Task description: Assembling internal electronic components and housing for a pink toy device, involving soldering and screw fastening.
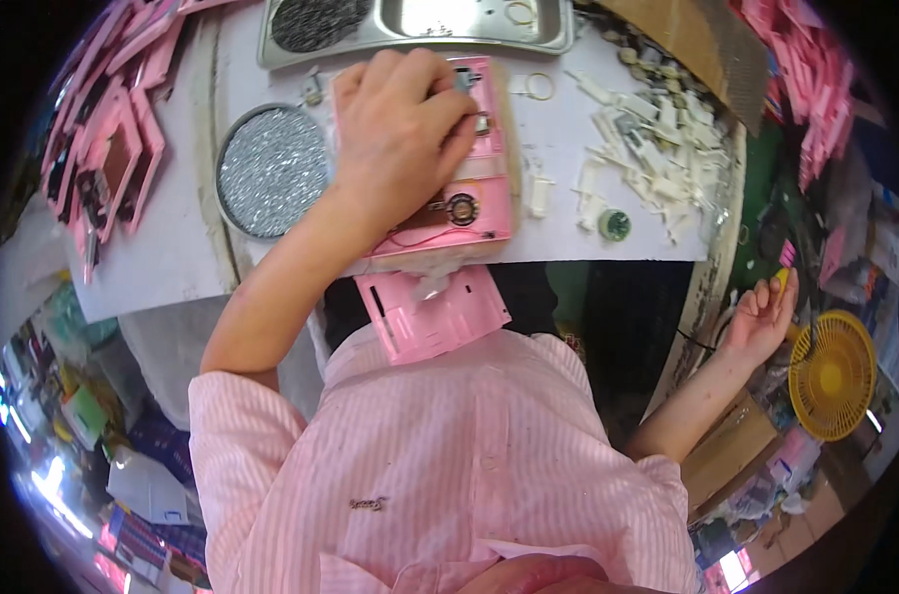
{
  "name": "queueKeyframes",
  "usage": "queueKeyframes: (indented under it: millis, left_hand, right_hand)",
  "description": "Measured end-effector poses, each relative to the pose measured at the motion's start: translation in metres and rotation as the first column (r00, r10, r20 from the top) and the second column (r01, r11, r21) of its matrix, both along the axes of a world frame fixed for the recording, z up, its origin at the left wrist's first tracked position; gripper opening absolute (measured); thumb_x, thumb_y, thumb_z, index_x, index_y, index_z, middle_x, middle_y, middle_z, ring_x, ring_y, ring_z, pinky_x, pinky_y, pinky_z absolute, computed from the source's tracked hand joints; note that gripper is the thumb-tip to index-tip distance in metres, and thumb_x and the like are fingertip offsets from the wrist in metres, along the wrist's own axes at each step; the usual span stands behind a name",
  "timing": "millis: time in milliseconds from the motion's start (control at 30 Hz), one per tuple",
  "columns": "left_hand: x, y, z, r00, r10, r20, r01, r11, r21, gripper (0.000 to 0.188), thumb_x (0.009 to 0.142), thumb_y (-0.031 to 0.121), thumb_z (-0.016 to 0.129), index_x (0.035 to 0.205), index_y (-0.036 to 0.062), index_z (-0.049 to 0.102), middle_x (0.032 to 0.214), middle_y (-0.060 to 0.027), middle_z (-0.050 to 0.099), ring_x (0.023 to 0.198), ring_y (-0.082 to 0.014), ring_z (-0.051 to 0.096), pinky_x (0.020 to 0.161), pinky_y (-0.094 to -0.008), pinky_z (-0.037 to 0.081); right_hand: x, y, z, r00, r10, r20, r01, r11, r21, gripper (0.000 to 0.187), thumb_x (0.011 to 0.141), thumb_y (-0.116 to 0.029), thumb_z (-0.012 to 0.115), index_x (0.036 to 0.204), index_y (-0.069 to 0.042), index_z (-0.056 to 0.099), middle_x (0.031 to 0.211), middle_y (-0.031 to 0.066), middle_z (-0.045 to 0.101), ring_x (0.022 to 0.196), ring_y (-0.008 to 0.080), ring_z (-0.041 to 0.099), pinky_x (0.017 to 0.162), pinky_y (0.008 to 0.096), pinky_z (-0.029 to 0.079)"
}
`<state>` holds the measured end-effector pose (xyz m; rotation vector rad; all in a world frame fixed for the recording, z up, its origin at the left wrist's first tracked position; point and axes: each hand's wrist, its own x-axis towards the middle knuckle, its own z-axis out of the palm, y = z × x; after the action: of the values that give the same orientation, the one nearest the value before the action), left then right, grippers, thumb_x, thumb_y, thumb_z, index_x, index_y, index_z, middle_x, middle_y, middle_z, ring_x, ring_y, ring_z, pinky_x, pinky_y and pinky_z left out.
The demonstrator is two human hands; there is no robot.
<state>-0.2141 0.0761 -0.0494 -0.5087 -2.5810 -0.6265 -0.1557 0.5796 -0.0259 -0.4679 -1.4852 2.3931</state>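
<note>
An open pink plastic housing [487,188] lies at the front of the white table, with small electronic parts and a red wire inside. My left hand [395,129] is over its upper left, fingers bent down and closed; what they grip is hidden. A round dark part with a copper-coloured ring [460,209] sits in the lower right of the housing. Below it, a pink panel [440,322] hangs over the table edge by my lap. Away at the right, past the table, my right hand [761,322] has its fingers curled round a small yellow thing [782,278].
A round tin of small silvery screws [273,168] stands left of the housing. Behind is a metal tray [420,48] with dark small parts. White plastic pieces [657,158] and a small green-topped round container [614,225] lie right. Pink casings [123,139] pile up left; a yellow basket [832,376] is at right.
</note>
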Motion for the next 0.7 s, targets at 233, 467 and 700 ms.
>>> queueKeyframes:
  millis: [233,467,700]
  left_hand:
    - [0.001,-0.002,0.0,1.0,-0.007,-0.019,0.007,1.0,0.006,0.013,0.073,0.02,0.081,0.085,0.0172,0.075,0.093,0.0018,0.056,0.09,-0.0208,0.055,0.086,-0.0398,0.035]
    - [-0.001,-0.005,0.002,0.998,-0.038,-0.049,0.038,0.999,0.006,0.014,0.073,0.019,0.081,0.085,0.0174,0.074,0.092,0.0022,0.057,0.087,-0.0196,0.056,0.085,-0.0387,0.034]
    - [-0.001,-0.009,0.002,0.998,-0.039,-0.055,0.038,0.999,-0.014,0.014,0.073,0.017,0.081,0.085,0.0169,0.074,0.093,0.0021,0.058,0.088,-0.0195,0.057,0.084,-0.0382,0.035]
  right_hand:
    - [-0.026,-0.071,0.016,0.976,0.207,-0.07,-0.188,0.959,0.211,0.041,0.103,-0.009,0.052,0.142,0.001,0.046,0.091,0.0084,0.055,0.071,0.0116,0.047,0.057,0.0229,0.039]
    - [-0.034,-0.112,0.012,0.95,0.301,-0.083,-0.277,0.934,0.224,0.032,0.101,-0.005,0.052,0.131,0.004,0.054,0.085,0.0094,0.055,0.068,0.0123,0.049,0.055,0.022,0.041]
    - [-0.035,-0.119,0.008,0.939,0.331,-0.089,-0.306,0.926,0.219,0.027,0.1,-0.004,0.054,0.126,0.006,0.058,0.082,0.0084,0.055,0.068,0.0122,0.049,0.056,0.0216,0.041]
